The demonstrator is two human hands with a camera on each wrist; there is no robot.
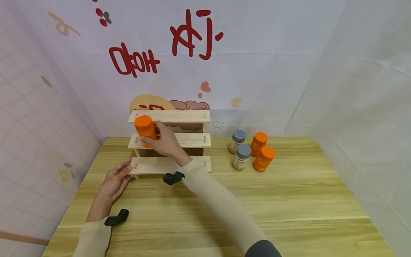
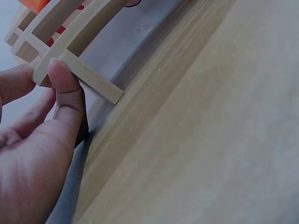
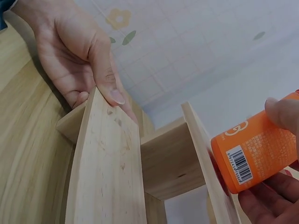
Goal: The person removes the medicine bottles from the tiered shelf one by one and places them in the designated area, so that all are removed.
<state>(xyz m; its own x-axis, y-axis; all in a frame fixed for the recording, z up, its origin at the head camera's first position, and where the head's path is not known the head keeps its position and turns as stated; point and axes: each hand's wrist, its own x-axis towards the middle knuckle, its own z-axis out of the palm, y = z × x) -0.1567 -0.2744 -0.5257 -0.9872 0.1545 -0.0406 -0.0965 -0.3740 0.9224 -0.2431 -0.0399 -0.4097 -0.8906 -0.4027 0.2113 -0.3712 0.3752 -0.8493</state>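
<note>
My right hand (image 1: 167, 141) grips an orange bottle (image 1: 145, 130) by its side, at the left end of the middle step of a three-step wooden rack (image 1: 170, 164). In the right wrist view the base of the bottle (image 3: 254, 149) is tilted and meets or nearly meets the middle board (image 3: 205, 163); contact is hard to tell. My left hand (image 1: 115, 181) pinches the left end of the lowest board, with the thumb on one side and fingers on the other, as the left wrist view shows at the board's end (image 2: 43, 74).
Right of the rack on the wooden table (image 1: 289, 207) stand two grey-capped bottles (image 1: 242, 157) and two orange bottles (image 1: 264, 159), close together. A printed white cloth (image 1: 266, 71) hangs behind the table and another stands at the left side.
</note>
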